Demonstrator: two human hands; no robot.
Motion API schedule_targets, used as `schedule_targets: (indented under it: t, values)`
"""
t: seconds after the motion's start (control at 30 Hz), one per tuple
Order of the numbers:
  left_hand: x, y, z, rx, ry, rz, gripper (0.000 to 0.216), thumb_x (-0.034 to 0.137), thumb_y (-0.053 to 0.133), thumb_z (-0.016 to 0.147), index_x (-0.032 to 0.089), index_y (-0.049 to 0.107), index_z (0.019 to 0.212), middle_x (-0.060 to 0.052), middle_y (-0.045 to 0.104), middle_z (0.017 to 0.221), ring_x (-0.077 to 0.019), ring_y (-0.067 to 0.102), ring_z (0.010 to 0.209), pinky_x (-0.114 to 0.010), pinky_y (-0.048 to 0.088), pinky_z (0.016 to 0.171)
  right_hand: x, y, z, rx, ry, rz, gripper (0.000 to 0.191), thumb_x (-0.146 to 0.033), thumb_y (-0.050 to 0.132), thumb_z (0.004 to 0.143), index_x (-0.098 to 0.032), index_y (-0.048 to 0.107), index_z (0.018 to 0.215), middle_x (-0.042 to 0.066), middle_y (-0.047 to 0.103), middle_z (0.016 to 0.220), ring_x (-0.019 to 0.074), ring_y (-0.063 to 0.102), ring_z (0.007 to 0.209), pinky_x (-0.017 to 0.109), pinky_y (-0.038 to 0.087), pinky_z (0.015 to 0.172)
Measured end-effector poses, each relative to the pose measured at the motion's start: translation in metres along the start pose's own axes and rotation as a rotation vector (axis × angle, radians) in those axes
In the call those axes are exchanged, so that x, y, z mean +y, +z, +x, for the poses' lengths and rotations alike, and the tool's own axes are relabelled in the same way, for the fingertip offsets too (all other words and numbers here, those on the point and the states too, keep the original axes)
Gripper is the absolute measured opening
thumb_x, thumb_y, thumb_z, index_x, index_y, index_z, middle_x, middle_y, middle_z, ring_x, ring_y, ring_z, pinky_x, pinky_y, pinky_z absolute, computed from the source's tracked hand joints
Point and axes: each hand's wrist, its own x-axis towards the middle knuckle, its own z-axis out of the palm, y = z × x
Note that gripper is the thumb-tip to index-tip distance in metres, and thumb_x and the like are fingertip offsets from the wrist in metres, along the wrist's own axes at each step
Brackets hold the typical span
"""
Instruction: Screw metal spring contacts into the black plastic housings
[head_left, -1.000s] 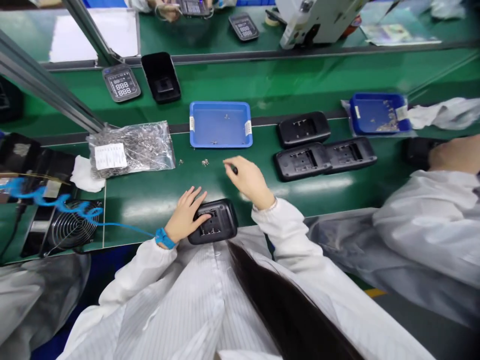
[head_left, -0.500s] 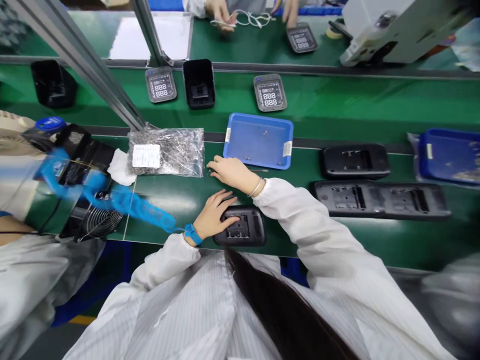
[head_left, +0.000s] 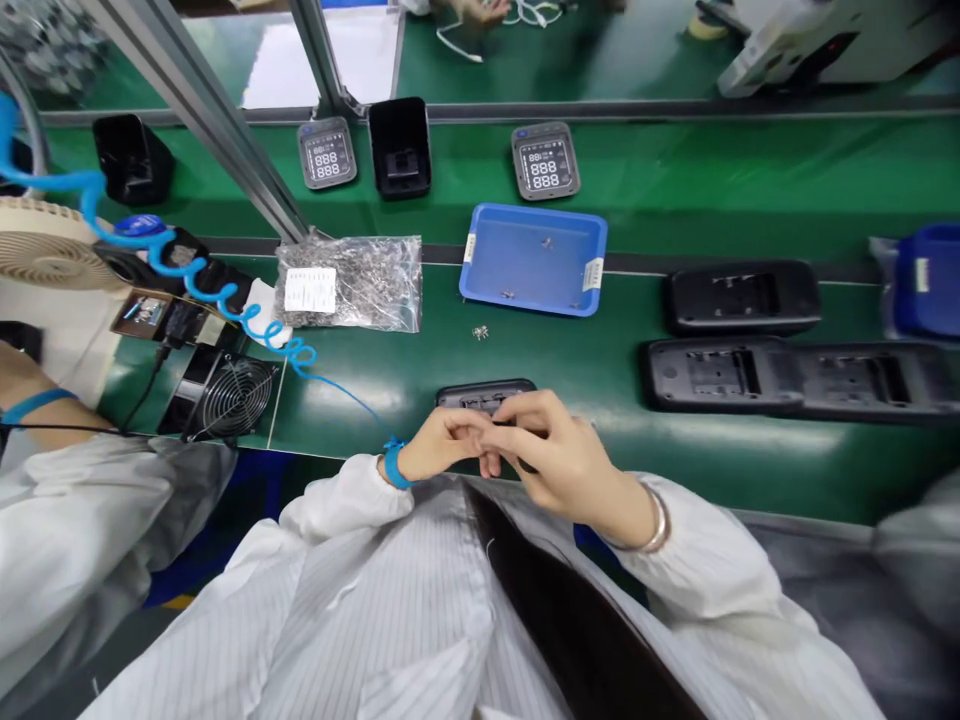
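One black housing (head_left: 484,393), rounded plastic, lies on the smooth green bench (head_left: 390,370) directly before you, partly hidden by your hands. Your left hand (head_left: 439,443) and right hand (head_left: 574,465) are together at its near side, fingers meeting; whether they pinch anything cannot be told. Beyond it: one small heap of metal parts (head_left: 480,332), then one shallow blue tray (head_left: 532,250). To your left, one crinkled clear bag (head_left: 375,285); to your right, three similar housings (head_left: 724,375). Farther out, two squarish displays (head_left: 546,165) and two deep black boxes (head_left: 400,145).

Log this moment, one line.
left hand, right hand: close together, contents unclear; black casing: partly behind hands; small metal pieces: between casing and blue tray
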Motion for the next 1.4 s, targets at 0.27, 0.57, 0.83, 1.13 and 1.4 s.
schedule_targets:
  t: [0.27,0.57,0.83,1.13,1.4]
  values:
    - [-0.007,0.005,0.003,-0.38,-0.428,-0.085,0.055,0.064,0.085,0.054,0.015,0.062,0.064,0.0,0.059,0.051,-0.011,0.058,0.046,-0.021,0.047,0.047,-0.003,-0.002,-0.027,0.074,-0.181,0.292,0.032,-0.003,0.045,0.085,-0.024,0.068,0.089,0.002,0.056,0.107,0.0024,0.045,0.065,0.015,0.036,0.053]
    - [0.02,-0.025,0.008,-0.299,-0.031,0.515,0.038,0.053,0.077,0.074,0.016,0.071,0.068,-0.008,0.07,0.07,-0.0185,0.07,0.072,-0.029,0.058,0.069,-0.012,0.004,-0.054,0.107,-0.095,-0.149,0.027,-0.009,0.051,0.088,-0.024,0.069,0.101,0.002,0.068,0.109,0.0053,0.058,0.073,0.019,0.036,0.053]
    - [0.0,-0.038,0.035,0.072,0.413,1.264,0.006,0.028,0.07,0.084,0.022,0.073,0.083,-0.008,0.066,0.117,-0.0249,0.051,0.13,-0.051,0.041,0.111,-0.023,0.057,-0.066,-0.232,0.381,-0.349,0.031,-0.017,0.042,0.096,-0.019,0.064,0.118,0.006,0.065,0.126,0.0076,0.064,0.065,0.026,0.035,0.049]
    - [-0.007,-0.036,0.053,0.143,0.308,1.302,0.005,0.025,0.067,0.086,0.019,0.067,0.086,-0.006,0.063,0.115,-0.024,0.051,0.128,-0.048,0.04,0.11,-0.016,0.068,-0.07,-0.234,0.494,-0.202,0.035,-0.025,0.036,0.101,-0.02,0.064,0.12,0.005,0.065,0.125,0.0076,0.066,0.076,0.024,0.038,0.053]
    - [-0.006,-0.044,0.062,-0.038,0.412,1.231,0.008,0.026,0.06,0.092,0.019,0.064,0.094,-0.007,0.064,0.111,-0.0206,0.057,0.121,-0.043,0.047,0.105,-0.014,0.071,-0.069,-0.158,0.5,-0.169,0.033,-0.025,0.037,0.101,-0.02,0.065,0.119,0.002,0.066,0.124,0.0075,0.067,0.089,0.023,0.042,0.057]
